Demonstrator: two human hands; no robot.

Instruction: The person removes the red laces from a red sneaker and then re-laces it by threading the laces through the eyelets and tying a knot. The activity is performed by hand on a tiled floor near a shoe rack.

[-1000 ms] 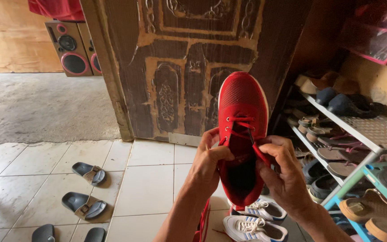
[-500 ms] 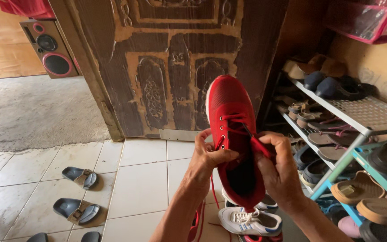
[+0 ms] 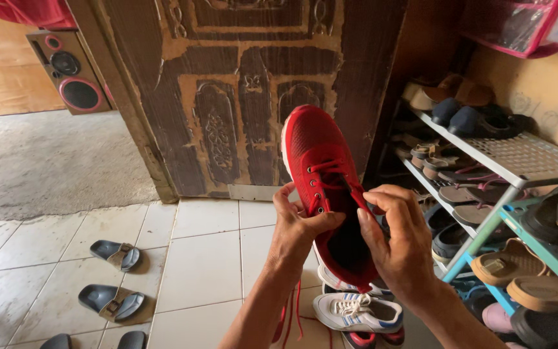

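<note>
Above white sneakers [image 3: 356, 311], left hand [image 3: 298, 229] grips the red mesh lace-up sneaker [image 3: 324, 174]; right hand [image 3: 398, 249] pinches its lace [image 3: 361, 201], which might slip out of the eyelet.

Red mesh sneaker [image 3: 323, 174] held aloft, toe up, half-laced.

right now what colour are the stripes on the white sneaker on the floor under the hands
Blue stripes on the white lace-up sneaker, clearest in the head view.
</note>
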